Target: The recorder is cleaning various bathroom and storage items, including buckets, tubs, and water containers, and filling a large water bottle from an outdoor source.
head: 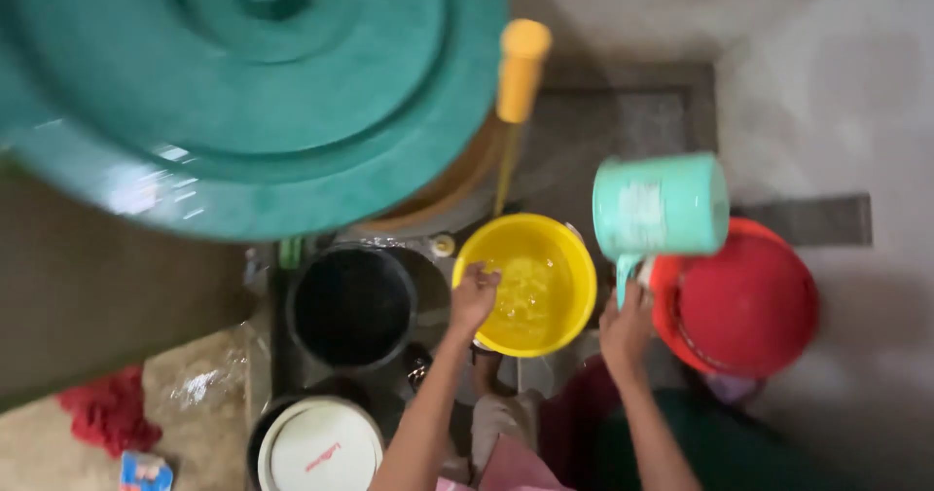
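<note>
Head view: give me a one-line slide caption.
Left hand grips the rim of a yellow bucket holding water while the right hand holds a teal mug beside it.

Yellow basin [530,287]: round, upright on floor, water inside. Teal mug [662,206]: raised, tipped sideways just right of basin.

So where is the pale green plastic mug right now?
In the head view the pale green plastic mug is right of centre, held by its handle in the right hand, between the yellow bucket and the red bucket.
</note>
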